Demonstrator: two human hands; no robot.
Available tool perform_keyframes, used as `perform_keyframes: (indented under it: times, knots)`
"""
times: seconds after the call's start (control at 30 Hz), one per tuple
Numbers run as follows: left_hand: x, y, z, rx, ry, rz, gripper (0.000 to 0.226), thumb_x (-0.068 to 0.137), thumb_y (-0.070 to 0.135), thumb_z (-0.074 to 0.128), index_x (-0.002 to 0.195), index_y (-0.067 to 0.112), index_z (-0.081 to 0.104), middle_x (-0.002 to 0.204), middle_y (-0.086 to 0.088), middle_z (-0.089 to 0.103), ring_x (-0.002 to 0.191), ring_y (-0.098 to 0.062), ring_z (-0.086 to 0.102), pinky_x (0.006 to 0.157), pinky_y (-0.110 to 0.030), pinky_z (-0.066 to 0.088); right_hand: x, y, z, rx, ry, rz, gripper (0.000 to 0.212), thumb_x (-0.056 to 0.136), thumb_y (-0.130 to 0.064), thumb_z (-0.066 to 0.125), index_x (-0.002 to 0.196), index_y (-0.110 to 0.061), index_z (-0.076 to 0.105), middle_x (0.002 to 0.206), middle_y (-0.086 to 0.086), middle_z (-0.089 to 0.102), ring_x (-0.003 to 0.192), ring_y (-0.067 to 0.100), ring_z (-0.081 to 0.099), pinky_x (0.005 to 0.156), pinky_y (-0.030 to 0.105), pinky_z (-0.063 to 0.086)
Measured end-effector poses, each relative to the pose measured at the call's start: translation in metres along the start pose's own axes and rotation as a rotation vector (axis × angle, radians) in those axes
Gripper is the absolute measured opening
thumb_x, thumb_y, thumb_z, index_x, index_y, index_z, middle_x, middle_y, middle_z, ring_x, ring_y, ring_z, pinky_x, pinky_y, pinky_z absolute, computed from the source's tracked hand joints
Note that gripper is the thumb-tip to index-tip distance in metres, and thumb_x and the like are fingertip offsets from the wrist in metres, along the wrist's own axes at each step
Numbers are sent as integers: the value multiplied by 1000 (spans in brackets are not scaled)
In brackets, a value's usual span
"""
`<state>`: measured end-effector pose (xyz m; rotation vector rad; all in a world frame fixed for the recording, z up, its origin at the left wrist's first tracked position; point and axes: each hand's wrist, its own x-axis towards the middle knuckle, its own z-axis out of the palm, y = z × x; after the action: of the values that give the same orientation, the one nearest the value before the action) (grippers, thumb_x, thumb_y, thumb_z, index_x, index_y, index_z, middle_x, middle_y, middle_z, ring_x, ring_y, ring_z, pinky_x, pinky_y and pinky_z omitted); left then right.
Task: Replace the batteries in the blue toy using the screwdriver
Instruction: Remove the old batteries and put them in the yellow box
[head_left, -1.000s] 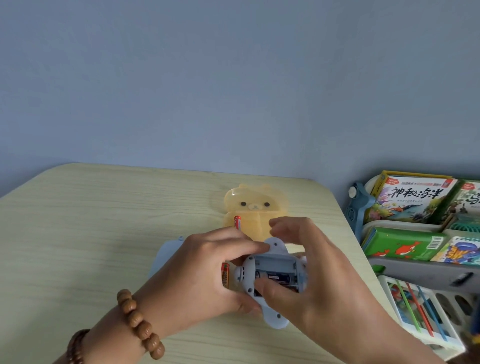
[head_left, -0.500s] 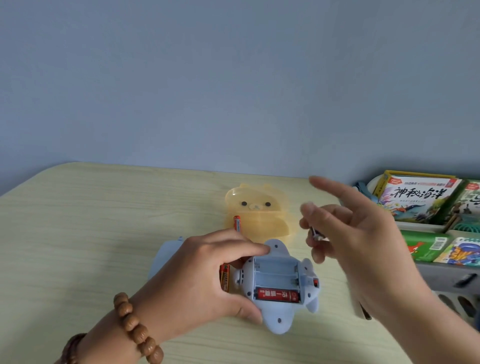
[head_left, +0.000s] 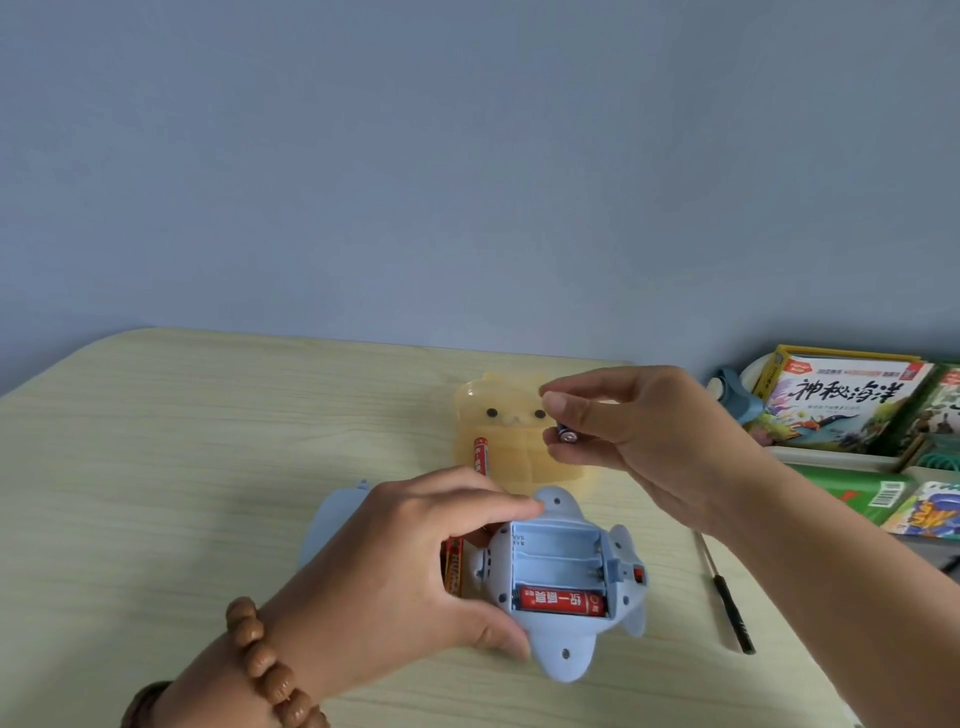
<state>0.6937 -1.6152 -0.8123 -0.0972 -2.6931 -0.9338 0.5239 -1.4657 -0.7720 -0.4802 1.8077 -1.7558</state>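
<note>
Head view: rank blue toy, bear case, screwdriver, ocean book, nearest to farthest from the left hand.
1. Blue toy, gripped by left hand.
2. Bear case, just behind.
3. Screwdriver, right of toy.
4. Ocean book, far right.

Pale blue toy (head_left: 563, 660), red battery (head_left: 561, 603), yellow case (head_left: 511, 457)

The left hand (head_left: 415, 571) grips a pale blue plastic toy (head_left: 563, 662) belly-up on the light wooden worktop (head_left: 182, 467). Its battery bay is open, with one red battery (head_left: 561, 603) in the nearest slot. The right hand (head_left: 644, 441) pinches a small battery (head_left: 566, 435) over a yellow bear-shaped box (head_left: 498, 415). A black screwdriver (head_left: 731, 618) lies to the right.
</note>
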Motion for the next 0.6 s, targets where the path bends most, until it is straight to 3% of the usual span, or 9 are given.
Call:
perform_keyframes:
  times: [0.1,0.17,0.23,0.27,0.37,0.5,0.6]
  knots:
    - [0,1,0,-2,-9,-7,77,50,56,93,121,42,67,113,27,64,103,2,64,86,-1,42,7,-2,6,-229,-65,-16,39,71,-18,87,108,-14,75,102,6,78,88,15,77,86,28,58]
    - [0,0,1,-7,-9,-11,77,50,56,93,121,41,67,113,27,64,103,2,64,86,-2,42,11,-4,9,-622,-22,-107,40,69,-30,90,106,-30,75,90,-8,78,79,-2,72,73,17,52]
    - [-1,-1,1,-7,-7,-15,78,49,56,93,121,40,68,112,27,65,103,1,64,85,-2,42,14,-4,16,-906,-16,-252,42,67,-39,90,106,-35,74,87,-17,73,76,-7,68,61,9,48]
    - [-1,-1,1,-7,-6,-14,78,49,55,93,121,40,68,112,27,65,102,1,65,85,-2,42,16,-2,19,-983,-37,-309,44,66,-41,90,106,-34,73,91,-19,72,79,-6,67,63,8,49]
    - [-2,-2,1,-14,-1,-10,78,49,53,94,121,38,69,113,27,65,102,1,65,85,-1,41,22,5,26,-1118,-95,-380,46,67,-42,88,110,-34,72,96,-22,68,90,0,64,76,20,53]
    - [0,-1,1,-25,-3,-7,77,50,52,94,121,38,69,114,28,64,104,4,63,86,0,40,28,11,25,-1130,-111,-409,44,70,-41,87,111,-37,72,78,-30,53,85,-4,56,66,9,39]
    - [-1,-3,1,-30,-4,-12,78,49,50,95,121,37,69,113,26,65,103,2,64,85,-1,42,27,13,23,-1121,-112,-436,43,67,-46,86,107,-38,73,72,-33,51,84,-3,59,69,18,46]
